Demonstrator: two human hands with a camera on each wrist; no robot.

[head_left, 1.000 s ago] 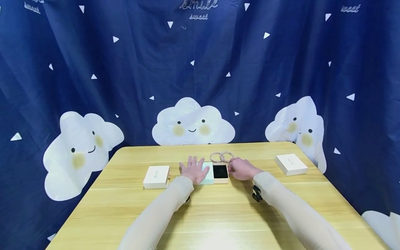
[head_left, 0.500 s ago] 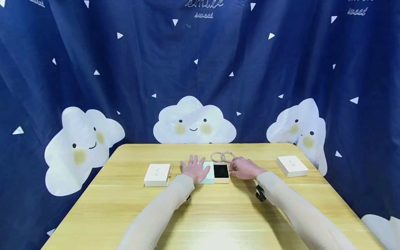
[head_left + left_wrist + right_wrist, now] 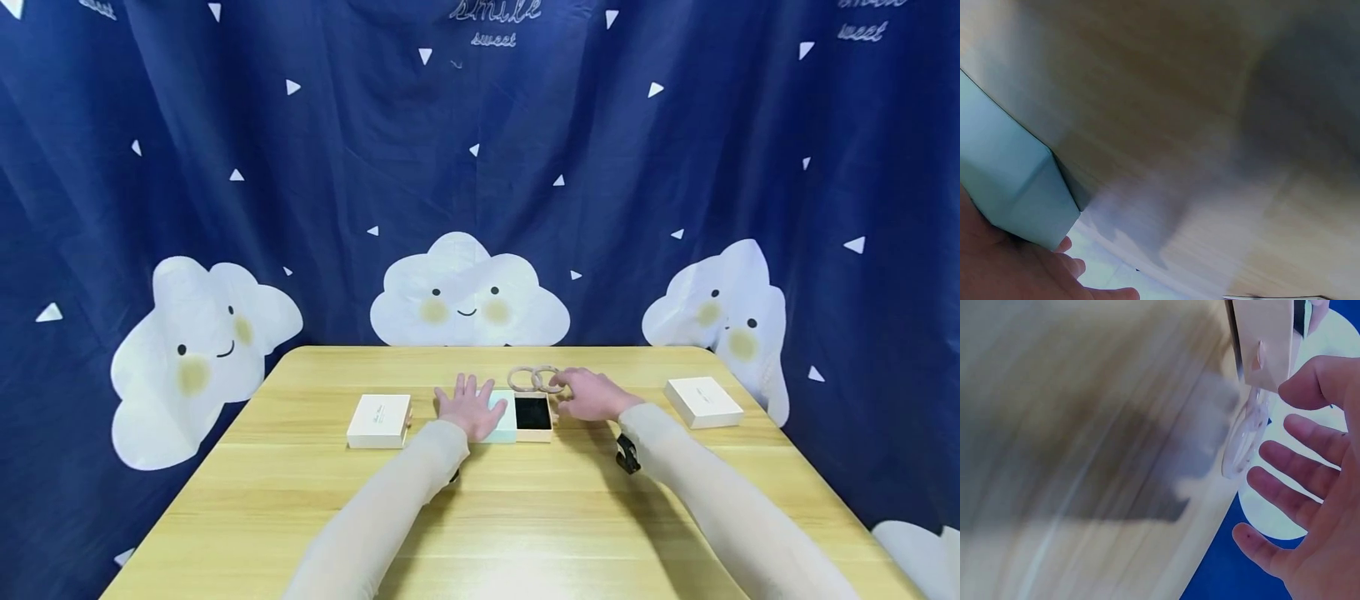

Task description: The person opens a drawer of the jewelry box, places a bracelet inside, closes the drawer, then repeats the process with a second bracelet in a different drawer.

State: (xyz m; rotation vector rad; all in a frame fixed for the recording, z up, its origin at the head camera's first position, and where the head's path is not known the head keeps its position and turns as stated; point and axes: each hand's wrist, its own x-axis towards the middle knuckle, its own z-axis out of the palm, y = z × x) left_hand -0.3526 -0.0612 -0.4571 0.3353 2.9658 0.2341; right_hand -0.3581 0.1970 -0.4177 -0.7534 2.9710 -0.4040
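Note:
A mint-green drawer box (image 3: 506, 427) lies mid-table in the head view. Its pale drawer (image 3: 535, 436) is pulled out to the right, showing a black lining (image 3: 533, 412). My left hand (image 3: 471, 412) rests on the box with fingers spread; the left wrist view shows the box's green side (image 3: 1010, 156) beside that hand. Two pale bangles (image 3: 522, 379) overlap just behind the drawer. My right hand (image 3: 590, 394) is by the right-hand bangle, its fingertips close to the ring. In the right wrist view its fingers are apart and hold nothing, the thumb near the drawer front (image 3: 1264, 347).
A white box (image 3: 380, 421) with a small tab sits left of my left hand. Another white box (image 3: 703, 402) lies near the table's right edge. The wooden table (image 3: 480, 508) ends at a dark blue curtain (image 3: 480, 192) with printed clouds.
My right hand has left the drawer's front end and moved slightly back toward the bangles, its fingers loosening. The drawer's pull tab shows now. My left hand stays on the green box.

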